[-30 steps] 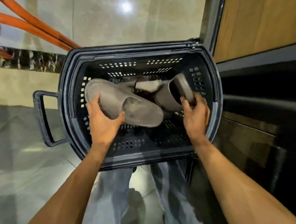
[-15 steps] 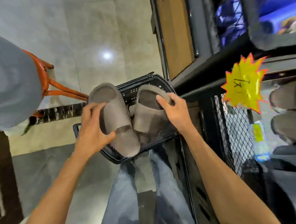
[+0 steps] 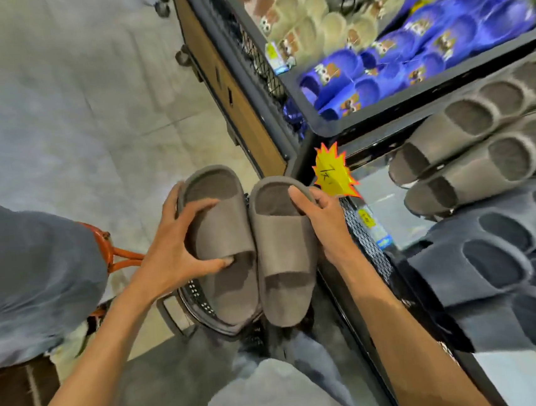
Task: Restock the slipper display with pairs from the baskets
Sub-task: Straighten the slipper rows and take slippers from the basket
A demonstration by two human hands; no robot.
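Tiled shop aisle; black wire-mesh display rack (image 3: 383, 118) at 3 o'clock, taupe rows (image 3: 471, 150) stocked. Left hand (image 3: 172, 248) grips one taupe foam slide slipper (image 3: 226, 226), right hand (image 3: 324, 223) pinches matching taupe slipper (image 3: 284, 253), centre, above black plastic basket (image 3: 201, 302). Pair unshelved; placement remains.

Frame centre: I see the left slipper (image 3: 224, 236) and right slipper (image 3: 285, 263) side by side, touching, in front of the basket (image 3: 197, 295) at lower centre. The display rack (image 3: 318, 130) fills the right, with its price tag (image 3: 332, 174) just right of the slippers.

2 taupe slippers (image 3: 251, 247) side by side
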